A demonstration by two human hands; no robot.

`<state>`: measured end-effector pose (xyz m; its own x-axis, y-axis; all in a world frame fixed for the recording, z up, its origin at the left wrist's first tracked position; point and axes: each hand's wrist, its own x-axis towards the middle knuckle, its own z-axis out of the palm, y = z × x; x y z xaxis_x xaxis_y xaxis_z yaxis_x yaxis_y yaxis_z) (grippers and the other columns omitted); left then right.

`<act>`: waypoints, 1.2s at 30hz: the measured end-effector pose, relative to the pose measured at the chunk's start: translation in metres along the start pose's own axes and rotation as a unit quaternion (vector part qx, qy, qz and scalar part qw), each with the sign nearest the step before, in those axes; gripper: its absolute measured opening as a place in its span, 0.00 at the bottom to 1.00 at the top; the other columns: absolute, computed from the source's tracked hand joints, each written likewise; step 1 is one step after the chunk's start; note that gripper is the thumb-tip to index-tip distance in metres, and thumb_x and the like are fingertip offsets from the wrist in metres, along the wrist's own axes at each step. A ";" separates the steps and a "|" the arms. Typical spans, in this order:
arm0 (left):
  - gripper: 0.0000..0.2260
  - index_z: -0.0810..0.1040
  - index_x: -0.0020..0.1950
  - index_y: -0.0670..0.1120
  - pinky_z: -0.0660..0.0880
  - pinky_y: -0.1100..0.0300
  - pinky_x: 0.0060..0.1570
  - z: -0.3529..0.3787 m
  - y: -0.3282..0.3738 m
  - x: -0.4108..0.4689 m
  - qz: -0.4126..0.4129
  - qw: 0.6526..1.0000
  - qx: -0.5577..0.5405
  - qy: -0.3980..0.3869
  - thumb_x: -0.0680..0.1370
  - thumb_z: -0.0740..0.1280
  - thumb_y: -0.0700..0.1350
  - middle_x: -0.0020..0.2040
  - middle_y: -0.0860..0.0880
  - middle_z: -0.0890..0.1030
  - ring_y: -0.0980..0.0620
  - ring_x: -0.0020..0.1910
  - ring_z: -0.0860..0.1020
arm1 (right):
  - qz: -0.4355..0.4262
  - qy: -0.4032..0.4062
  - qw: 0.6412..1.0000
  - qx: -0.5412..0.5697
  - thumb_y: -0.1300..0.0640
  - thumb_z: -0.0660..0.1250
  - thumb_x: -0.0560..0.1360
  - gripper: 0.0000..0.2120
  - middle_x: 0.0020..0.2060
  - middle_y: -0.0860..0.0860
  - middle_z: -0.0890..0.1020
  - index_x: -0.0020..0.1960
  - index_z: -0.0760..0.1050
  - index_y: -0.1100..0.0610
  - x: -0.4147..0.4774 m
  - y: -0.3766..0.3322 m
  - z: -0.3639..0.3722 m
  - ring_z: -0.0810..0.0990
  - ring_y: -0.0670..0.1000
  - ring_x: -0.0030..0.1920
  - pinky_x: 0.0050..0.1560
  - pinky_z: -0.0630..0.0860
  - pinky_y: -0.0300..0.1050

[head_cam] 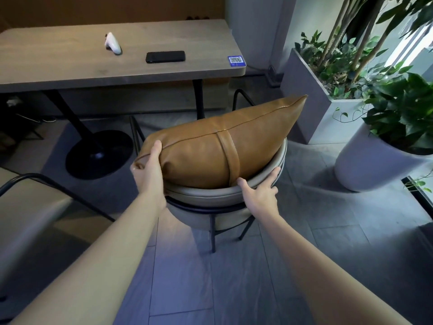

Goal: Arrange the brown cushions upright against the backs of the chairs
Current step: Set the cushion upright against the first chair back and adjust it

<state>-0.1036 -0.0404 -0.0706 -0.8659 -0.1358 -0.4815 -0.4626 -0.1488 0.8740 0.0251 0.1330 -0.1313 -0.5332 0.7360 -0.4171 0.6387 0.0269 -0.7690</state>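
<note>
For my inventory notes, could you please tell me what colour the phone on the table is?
The phone is black, seen clearly in the head view.

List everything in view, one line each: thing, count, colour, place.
cushion: one, brown, on the chair
chair: one, grey, centre
table: one, grey-brown, top left
phone: one, black, on the table
controller: one, white, on the table
sticker: one, blue, table corner
planter: one, grey, right
pot: one, white, right
left hand: gripping the cushion's end
right hand: resting on the chair's rim
</note>
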 end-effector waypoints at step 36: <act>0.44 0.60 0.80 0.48 0.59 0.36 0.76 0.049 0.009 0.051 -0.060 0.997 -0.045 -0.013 0.71 0.79 0.56 0.77 0.48 0.69 0.41 0.75 0.67 | 0.020 -0.029 0.997 0.064 0.36 0.74 0.67 0.59 0.79 0.54 0.64 0.83 0.40 0.48 0.067 -0.040 0.024 0.75 0.62 0.70 0.66 0.76 0.59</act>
<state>-0.1611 -0.0003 -0.0841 -0.8106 -0.0872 -0.5791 -0.5450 -0.2494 0.8005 -0.0498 0.1647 -0.1403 -0.5418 0.6948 -0.4730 0.5866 -0.0906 -0.8048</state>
